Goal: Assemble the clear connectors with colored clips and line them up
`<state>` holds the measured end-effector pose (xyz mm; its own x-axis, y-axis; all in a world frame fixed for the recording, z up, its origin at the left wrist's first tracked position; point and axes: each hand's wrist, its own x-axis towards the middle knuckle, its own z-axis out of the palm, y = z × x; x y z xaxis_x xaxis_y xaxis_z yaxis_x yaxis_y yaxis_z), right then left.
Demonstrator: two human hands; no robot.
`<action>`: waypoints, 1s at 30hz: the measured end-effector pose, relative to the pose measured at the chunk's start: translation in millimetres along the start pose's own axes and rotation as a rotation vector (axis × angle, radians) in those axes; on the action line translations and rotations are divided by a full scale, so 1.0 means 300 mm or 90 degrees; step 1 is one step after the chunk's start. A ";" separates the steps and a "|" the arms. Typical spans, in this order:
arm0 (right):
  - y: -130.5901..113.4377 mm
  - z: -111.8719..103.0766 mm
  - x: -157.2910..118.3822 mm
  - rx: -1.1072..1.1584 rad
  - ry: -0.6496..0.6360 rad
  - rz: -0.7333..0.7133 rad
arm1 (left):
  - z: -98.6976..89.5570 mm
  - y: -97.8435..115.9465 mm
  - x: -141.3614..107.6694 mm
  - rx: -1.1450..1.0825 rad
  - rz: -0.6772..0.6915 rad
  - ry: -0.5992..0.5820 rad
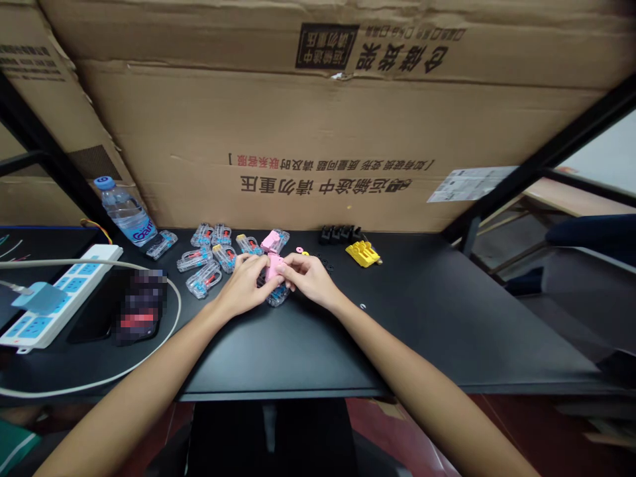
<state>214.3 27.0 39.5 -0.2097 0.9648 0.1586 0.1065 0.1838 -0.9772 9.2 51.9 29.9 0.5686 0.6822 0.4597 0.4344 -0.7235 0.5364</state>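
Note:
My left hand (247, 283) and my right hand (309, 277) meet near the table's back half, both closed on a small pink plastic part (273, 267). The left fingers and thumb press its left side, while the right thumb and fingertips pinch its right side. Just behind it lies another pink piece (271, 240) beside a clear plastic piece (283, 238). Under the hands shows a clear plastic assembly with blue parts (277, 296), partly hidden. To the left lie several clear assemblies with red and blue insides (204, 279).
Yellow plastic parts (363, 253) and a row of black parts (340, 233) lie to the right. Small rings (299, 250) are near my right fingers. A water bottle (124, 211), power strip (59, 298), blurred phone and white cable (176, 318) occupy the left. Cardboard (308, 126) stands behind.

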 end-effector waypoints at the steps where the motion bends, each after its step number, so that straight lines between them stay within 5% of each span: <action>1: -0.001 -0.001 0.000 0.003 -0.003 0.004 | 0.000 0.000 0.000 -0.004 -0.002 0.000; 6: 0.006 -0.023 0.008 0.005 -0.011 0.004 | 0.000 -0.002 0.001 -0.041 -0.037 0.008; 9: 0.034 -0.076 0.025 -0.021 0.097 -0.025 | 0.004 -0.008 0.004 -0.069 -0.076 0.026; 13: 0.099 -0.171 0.047 -0.365 0.224 -0.101 | 0.002 -0.010 0.011 -0.140 -0.085 0.052; 16: 0.142 -0.211 0.052 -0.592 0.169 -0.097 | -0.008 -0.008 0.016 -0.113 -0.062 0.031; 19: 0.157 -0.210 0.050 -0.669 0.112 -0.091 | -0.019 -0.010 0.017 -0.069 -0.042 0.012; 30: 0.088 -0.112 0.021 -0.562 -0.027 -0.168 | -0.026 -0.011 0.016 -0.011 -0.026 -0.012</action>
<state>248.5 44.2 19.3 -0.3668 0.8664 0.3389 0.7488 0.4911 -0.4452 4.8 58.4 35.8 0.5641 0.7085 0.4240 0.4448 -0.6934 0.5669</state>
